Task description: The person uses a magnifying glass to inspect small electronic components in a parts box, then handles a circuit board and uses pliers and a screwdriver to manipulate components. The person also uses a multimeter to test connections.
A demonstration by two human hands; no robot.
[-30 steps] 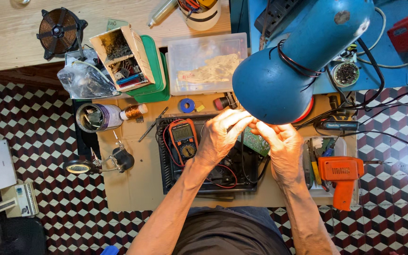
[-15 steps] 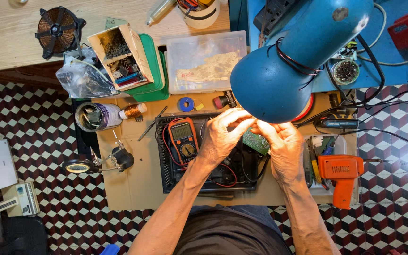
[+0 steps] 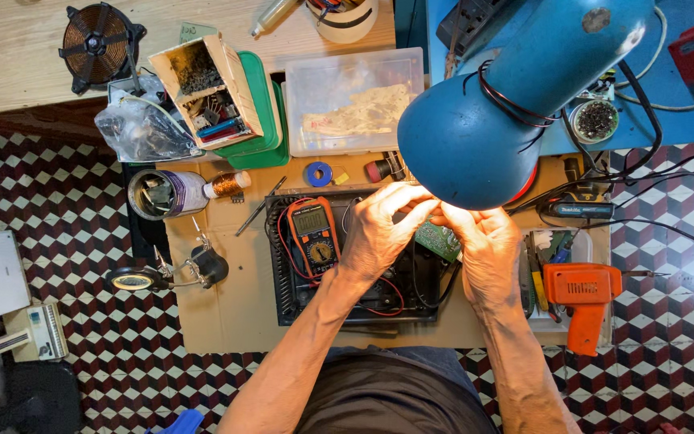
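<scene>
Head view: your left hand (image 3: 379, 233) and right hand (image 3: 483, 245) pinch the green circuit board (image 3: 437, 239) under the lamp (image 3: 475, 137); light, stiff, fragile, so grip its edges.

A tiled floor (image 3: 58, 217) in a dark red, black and white cube pattern is filling the left, the right and the bottom of the frame. A pale wooden tabletop (image 3: 10, 64) is running across the upper left. A sheet of brown cardboard (image 3: 226, 321) is covering the low work surface in the centre. A blue desk lamp (image 3: 508, 96) is hanging in from the upper right, throwing bright light downward onto the middle.
</scene>
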